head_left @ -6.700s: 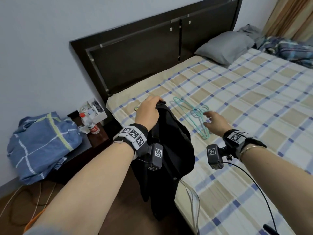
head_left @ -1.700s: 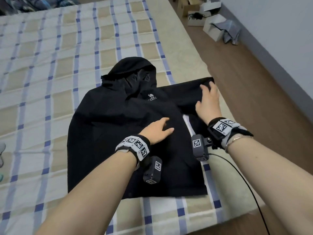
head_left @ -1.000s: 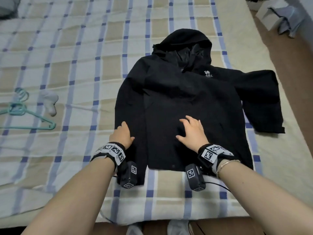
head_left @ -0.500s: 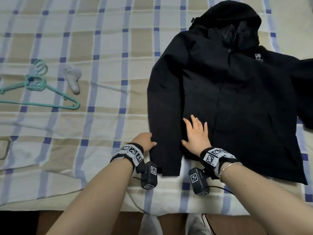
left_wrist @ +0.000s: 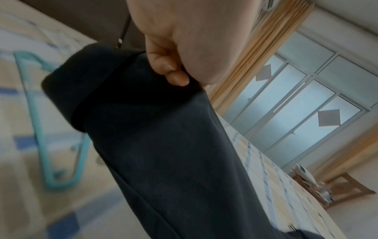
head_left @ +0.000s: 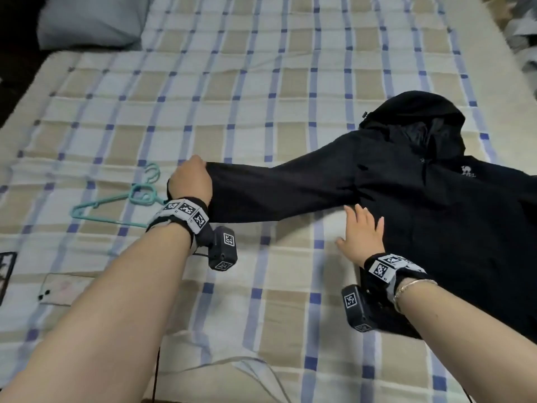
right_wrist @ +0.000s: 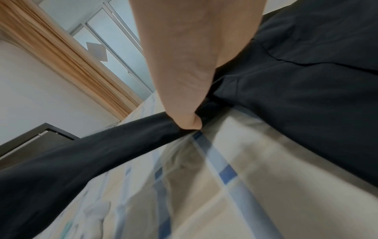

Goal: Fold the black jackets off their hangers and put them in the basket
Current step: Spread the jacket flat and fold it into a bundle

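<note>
A black hooded jacket [head_left: 436, 205] lies front-up on the checked bed sheet [head_left: 232, 82], its hood toward the far side. My left hand [head_left: 190, 178] grips the cuff of its left sleeve [head_left: 276, 193] and holds the sleeve stretched out to the left, above the sheet. The left wrist view shows the fingers [left_wrist: 169, 71] curled round the sleeve cuff [left_wrist: 102, 90]. My right hand [head_left: 361, 237] lies flat with straight fingers on the jacket's side near the armpit; the right wrist view shows the thumb [right_wrist: 184, 116] pressing where the sleeve [right_wrist: 92, 155] meets the body. No basket is in view.
Teal hangers [head_left: 130, 199] lie on the sheet just left of my left hand, also blurred in the left wrist view as a hanger [left_wrist: 47, 145]. A phone [head_left: 64, 292] lies near the bed's left edge. A grey pillow [head_left: 93, 21] is at the far left corner.
My left hand has taken the sleeve cuff and pulled the sleeve out leftward from beside the jacket body. My right hand stays flat on the jacket. The head view has swung left.
</note>
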Demonstrator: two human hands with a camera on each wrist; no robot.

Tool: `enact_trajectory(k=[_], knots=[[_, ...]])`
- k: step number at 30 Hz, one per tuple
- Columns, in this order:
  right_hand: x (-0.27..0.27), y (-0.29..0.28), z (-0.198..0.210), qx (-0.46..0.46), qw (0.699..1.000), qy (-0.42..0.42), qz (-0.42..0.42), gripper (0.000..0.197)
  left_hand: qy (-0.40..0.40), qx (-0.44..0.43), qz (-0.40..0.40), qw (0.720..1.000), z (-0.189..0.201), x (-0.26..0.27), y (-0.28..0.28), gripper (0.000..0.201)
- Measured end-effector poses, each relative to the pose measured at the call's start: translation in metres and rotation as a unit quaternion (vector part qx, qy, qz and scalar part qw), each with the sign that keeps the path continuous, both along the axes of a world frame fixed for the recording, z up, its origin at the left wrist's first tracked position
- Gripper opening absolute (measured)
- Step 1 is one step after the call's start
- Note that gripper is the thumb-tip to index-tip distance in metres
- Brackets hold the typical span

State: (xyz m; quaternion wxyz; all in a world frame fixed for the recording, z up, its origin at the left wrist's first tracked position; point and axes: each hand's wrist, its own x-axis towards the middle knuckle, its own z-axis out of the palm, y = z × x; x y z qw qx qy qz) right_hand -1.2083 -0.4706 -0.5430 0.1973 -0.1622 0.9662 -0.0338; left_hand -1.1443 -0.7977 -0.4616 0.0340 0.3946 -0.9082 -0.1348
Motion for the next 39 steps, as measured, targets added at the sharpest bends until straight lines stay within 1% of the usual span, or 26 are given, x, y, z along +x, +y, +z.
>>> enact_trajectory(k=[2, 4, 6, 8, 12, 15, 18, 21, 23, 26, 28, 30, 34, 36, 38, 39], knots=[[-0.006, -0.010, 0.011, -0.016, 1.000, 0.005, -0.001, 0.079, 0.013, -0.032, 0.031, 0.999, 0.013, 0.001, -0.023, 0.028], [-0.010, -0.012, 0.019, -0.027, 1.000, 0.005, 0.004, 0.080, 0.024, -0.027, 0.059, 0.998, 0.017, 0.003, -0.034, 0.025], [-0.012, -0.008, 0.025, -0.028, 1.000, 0.004, 0.010, 0.081, 0.034, -0.013, 0.074, 0.997, 0.017, 0.003, -0.030, 0.029], [-0.013, 0.004, 0.028, -0.025, 1.000, -0.005, 0.005, 0.081, 0.025, 0.004, 0.066, 0.998, 0.013, 0.003, -0.014, 0.037], [-0.009, 0.047, 0.025, -0.011, 0.999, -0.036, -0.021, 0.077, -0.024, 0.020, 0.015, 0.999, -0.006, -0.002, 0.040, 0.044], [-0.004, 0.094, 0.021, -0.003, 0.997, -0.057, -0.051, 0.075, -0.037, 0.032, -0.022, 0.999, -0.018, -0.009, 0.089, 0.045], [0.000, 0.147, 0.015, 0.004, 0.995, -0.067, -0.071, 0.074, -0.051, 0.072, -0.065, 0.994, -0.029, -0.016, 0.143, 0.043], [0.004, 0.201, 0.008, 0.014, 0.994, -0.070, -0.079, 0.074, -0.075, 0.118, -0.120, 0.983, -0.042, -0.019, 0.201, 0.039], [0.006, 0.237, 0.004, 0.024, 0.994, -0.073, -0.075, 0.076, -0.112, 0.139, -0.149, 0.973, -0.055, -0.018, 0.238, 0.036], [0.011, 0.290, -0.006, 0.038, 0.994, -0.078, -0.068, 0.079, -0.202, 0.153, -0.172, 0.952, -0.081, -0.015, 0.289, 0.033], [0.014, 0.325, -0.015, 0.058, 0.994, -0.082, -0.051, 0.082, -0.250, 0.156, -0.174, 0.940, -0.101, -0.011, 0.321, 0.027], [0.020, 0.356, -0.026, 0.086, 0.992, -0.092, -0.024, 0.088, -0.287, 0.165, -0.168, 0.929, -0.122, -0.005, 0.349, 0.027], [0.033, 0.401, -0.054, 0.123, 0.986, -0.111, 0.023, 0.102, -0.294, 0.209, -0.165, 0.918, -0.161, 0.011, 0.388, 0.029], [0.038, 0.413, -0.067, 0.134, 0.984, -0.115, 0.025, 0.105, -0.294, 0.222, -0.169, 0.914, -0.172, 0.017, 0.403, 0.032], [0.042, 0.419, -0.076, 0.142, 0.984, -0.108, 0.019, 0.103, -0.276, 0.217, -0.164, 0.922, -0.176, 0.020, 0.413, 0.038], [0.042, 0.420, -0.080, 0.147, 0.984, -0.098, 0.023, 0.098, -0.256, 0.218, -0.165, 0.927, -0.177, 0.020, 0.415, 0.040]])
